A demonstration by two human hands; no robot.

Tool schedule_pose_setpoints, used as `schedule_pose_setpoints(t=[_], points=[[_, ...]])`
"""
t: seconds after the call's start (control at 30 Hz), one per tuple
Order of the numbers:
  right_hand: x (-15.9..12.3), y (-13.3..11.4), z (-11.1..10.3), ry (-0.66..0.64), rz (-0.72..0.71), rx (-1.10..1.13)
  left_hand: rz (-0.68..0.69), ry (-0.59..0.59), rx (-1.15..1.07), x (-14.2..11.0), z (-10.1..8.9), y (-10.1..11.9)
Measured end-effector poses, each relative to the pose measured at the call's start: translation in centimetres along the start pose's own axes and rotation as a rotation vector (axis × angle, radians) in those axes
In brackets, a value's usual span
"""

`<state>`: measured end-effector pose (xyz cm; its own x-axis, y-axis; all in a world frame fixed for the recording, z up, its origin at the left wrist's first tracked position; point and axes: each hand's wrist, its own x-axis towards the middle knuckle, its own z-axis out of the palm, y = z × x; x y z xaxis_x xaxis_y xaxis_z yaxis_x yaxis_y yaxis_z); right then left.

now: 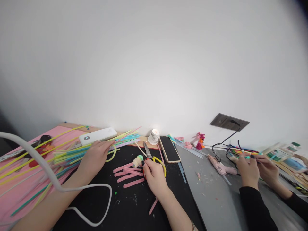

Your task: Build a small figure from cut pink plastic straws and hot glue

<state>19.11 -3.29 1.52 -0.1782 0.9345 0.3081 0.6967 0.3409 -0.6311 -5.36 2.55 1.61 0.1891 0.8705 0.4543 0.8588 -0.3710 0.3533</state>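
My left hand (96,155) is closed at the fingertips on a pale yellow pipe cleaner (114,154) that curls into a loop, beside a pile of pipe cleaners (69,155) in pastel colours. My right hand (155,176) is closed over the handles of scissors (147,150), their blades pointing toward the wall; the fingers hide most of the handles. A small cream and green wound piece (138,161) lies just left of its fingertips. Several short pink pipe cleaner pieces (130,175) lie on the black mat (130,208) between my hands.
A white cable (48,166) loops across the left foreground. Along the wall are a white power bank (98,136), a paper cup (153,137) and a phone (169,149). To the right lies a pink glue gun (220,165); a co-worker's hands (249,170) handle small pieces beyond it.
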Motion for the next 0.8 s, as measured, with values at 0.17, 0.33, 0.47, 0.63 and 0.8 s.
schedule_pose_setpoints(t=[0.17,0.33,0.47,0.63,0.8], points=[[0.07,0.09,0.11,-0.008,-0.004,-0.006,-0.045,-0.039,-0.043,-0.07,0.14,-0.14],[0.13,-0.04,0.02,-0.017,-0.005,-0.005,-0.102,-0.052,-0.092,-0.01,0.69,-0.52],[0.12,-0.13,-0.06,-0.02,-0.005,-0.006,-0.118,-0.034,-0.187,0.01,0.75,-0.19],[0.11,-0.02,0.01,-0.018,0.001,-0.013,-0.101,-0.061,-0.244,-0.11,0.48,0.27],[0.06,0.08,0.09,-0.02,0.006,-0.015,-0.023,-0.078,-0.187,-0.2,1.04,-0.12]])
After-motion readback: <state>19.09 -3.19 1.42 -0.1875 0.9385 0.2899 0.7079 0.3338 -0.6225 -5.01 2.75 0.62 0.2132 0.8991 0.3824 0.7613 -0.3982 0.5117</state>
